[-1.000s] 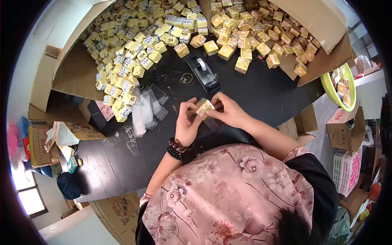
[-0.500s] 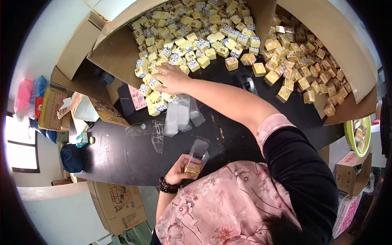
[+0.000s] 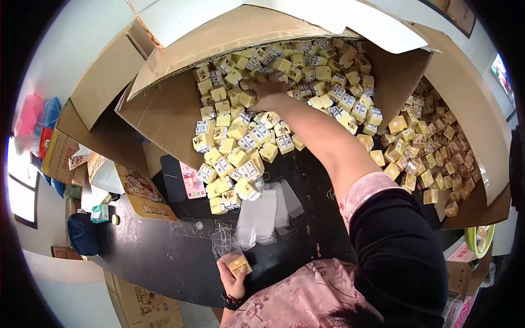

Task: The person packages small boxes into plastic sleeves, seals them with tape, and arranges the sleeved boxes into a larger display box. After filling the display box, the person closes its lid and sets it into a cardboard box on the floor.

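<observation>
My left hand [image 3: 234, 280] is closed around a clear plastic box [image 3: 229, 252] with a small golden block [image 3: 239, 265] in its lower end, near the table's front edge. My right hand [image 3: 269, 92] reaches deep into the large cardboard box [image 3: 164, 112], over a heap of small yellow-and-white boxes [image 3: 262, 134]. Its fingers look spread and touch the heap; the tips are partly hidden and blurred. Flat clear plastic boxes [image 3: 258, 218] lie stacked on the table between my hands, beside the spilled front of the heap.
To the right, another carton [image 3: 465, 109] spills small orange-gold boxes [image 3: 432, 147]. A phone with a pink screen [image 3: 192, 180] lies left of the heap. An open printed carton [image 3: 143, 191] stands on the black table [image 3: 164, 246]. At far right is a green basket [image 3: 476, 240].
My right hand has moved from the heap's front edge farther back into the carton. My left hand still holds the plastic box, now lower in view. The camera view has shifted.
</observation>
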The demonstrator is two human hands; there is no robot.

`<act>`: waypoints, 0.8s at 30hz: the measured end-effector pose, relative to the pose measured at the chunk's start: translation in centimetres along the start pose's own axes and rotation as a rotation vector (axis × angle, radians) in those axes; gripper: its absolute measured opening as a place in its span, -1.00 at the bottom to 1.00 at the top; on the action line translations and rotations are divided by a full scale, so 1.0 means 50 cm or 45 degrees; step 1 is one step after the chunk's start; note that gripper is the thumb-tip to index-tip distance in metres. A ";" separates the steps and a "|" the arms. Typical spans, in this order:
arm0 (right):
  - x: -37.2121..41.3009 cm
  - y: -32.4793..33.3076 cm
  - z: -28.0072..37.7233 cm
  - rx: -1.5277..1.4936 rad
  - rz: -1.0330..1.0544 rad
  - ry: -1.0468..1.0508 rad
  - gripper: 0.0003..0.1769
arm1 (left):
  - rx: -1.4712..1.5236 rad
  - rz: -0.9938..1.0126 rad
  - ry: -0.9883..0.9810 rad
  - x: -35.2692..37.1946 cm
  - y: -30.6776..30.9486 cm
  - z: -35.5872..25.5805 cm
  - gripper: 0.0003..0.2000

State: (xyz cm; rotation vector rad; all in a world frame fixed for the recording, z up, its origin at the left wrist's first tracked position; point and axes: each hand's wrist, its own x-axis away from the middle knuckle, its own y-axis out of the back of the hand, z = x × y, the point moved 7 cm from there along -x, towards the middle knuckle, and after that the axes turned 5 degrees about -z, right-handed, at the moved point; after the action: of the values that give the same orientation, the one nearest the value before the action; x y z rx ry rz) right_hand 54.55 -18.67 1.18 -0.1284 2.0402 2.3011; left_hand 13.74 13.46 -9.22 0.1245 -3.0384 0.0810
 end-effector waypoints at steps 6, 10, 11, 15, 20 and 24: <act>0.118 -0.042 -0.022 0.021 0.365 0.303 -0.19 | 0.009 -0.040 -0.006 -0.007 0.023 0.013 -0.57; 0.246 -0.014 -0.048 0.065 0.287 0.382 -0.16 | 0.099 -0.089 -0.209 -0.071 0.013 -0.027 -0.52; 0.266 -0.011 -0.075 -0.050 0.082 0.487 -0.22 | 0.128 -0.145 -0.271 -0.102 0.009 -0.048 -0.51; 0.424 0.253 -0.269 -0.417 -1.138 0.131 -0.58 | -0.396 -0.096 -0.947 -0.268 -0.061 -0.267 -0.50; 0.546 0.421 -0.508 -0.214 -1.636 -0.487 -0.38 | -0.953 -0.295 -1.144 -0.509 -0.111 -0.406 -0.47; 0.428 0.411 -0.658 -0.245 -1.189 -0.583 -0.50 | -0.461 -0.380 -0.866 -0.609 -0.107 -0.425 -0.53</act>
State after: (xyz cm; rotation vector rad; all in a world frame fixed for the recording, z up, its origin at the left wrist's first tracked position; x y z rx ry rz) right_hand 31.83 -53.97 15.34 -0.4132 1.1550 1.6942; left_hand 46.44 11.75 9.08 0.6997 -3.5674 -0.6607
